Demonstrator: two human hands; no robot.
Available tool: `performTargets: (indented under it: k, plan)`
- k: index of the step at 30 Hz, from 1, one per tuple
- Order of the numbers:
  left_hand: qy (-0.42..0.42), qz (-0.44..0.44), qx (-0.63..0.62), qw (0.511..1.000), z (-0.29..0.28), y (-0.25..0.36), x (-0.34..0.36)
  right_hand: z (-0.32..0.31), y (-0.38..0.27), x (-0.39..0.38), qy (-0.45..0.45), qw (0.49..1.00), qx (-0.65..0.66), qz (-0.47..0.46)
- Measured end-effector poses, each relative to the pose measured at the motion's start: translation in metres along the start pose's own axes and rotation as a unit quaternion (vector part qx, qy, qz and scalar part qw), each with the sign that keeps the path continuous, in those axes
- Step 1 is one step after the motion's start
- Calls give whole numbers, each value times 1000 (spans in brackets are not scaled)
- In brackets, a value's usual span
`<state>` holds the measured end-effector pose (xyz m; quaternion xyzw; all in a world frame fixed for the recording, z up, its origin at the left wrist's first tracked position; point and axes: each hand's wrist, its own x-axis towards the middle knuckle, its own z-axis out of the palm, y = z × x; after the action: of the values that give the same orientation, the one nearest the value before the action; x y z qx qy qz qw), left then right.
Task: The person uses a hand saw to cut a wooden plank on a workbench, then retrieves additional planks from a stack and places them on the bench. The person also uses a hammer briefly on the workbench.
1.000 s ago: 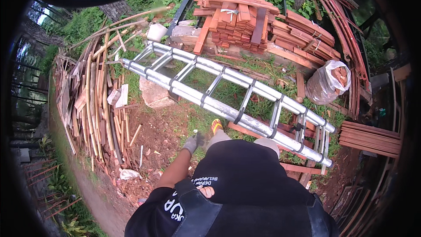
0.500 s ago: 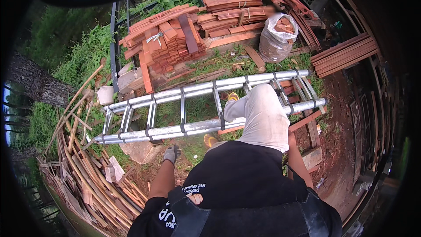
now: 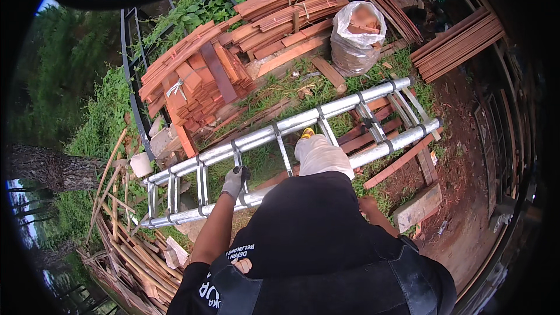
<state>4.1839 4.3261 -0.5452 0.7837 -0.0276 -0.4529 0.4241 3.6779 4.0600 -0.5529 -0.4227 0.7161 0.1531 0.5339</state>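
My left hand [image 3: 234,181], in a grey glove with dark fingertips, is over the silver aluminium ladder [image 3: 303,121] lying across the ground. It overlaps a rung; whether it touches the metal does not show. Its fingers look bent, but their grip is unclear. Low at my right side is my right hand [image 3: 368,205], bare and partly covered by my body, its fingers not clear. One foot in a yellow shoe [image 3: 308,133] stands between the ladder's rails. My pale trouser leg hides part of the near rail.
Stacked reddish boards [image 3: 201,81] lie beyond the ladder, beside a clear plastic sack [image 3: 356,46] of wood offcuts. Thin strips [image 3: 458,46] are piled at far right. Loose sticks [image 3: 125,256] heap at left near a tree trunk [image 3: 52,167]. A pale block [image 3: 417,207] lies right.
I have stepped forward, with my body now nearer the ladder. My left hand has moved from short of the near rail to over the rungs. The view has turned somewhat.
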Motion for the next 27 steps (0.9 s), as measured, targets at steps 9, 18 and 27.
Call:
performTargets:
  k: [9, 18, 27]
  plan:
    - [51, 100, 51, 992, 45, 228, 96, -61, -261, 91, -63, 974, 109, -186]
    - [168, -67, 259, 949, 6, 206, 96, -130, -362, 114, 15, 947, 229, -223]
    - [6, -69, 491, 869, 17, 260, 175, -102, -187, 128, 17, 957, 272, 100]
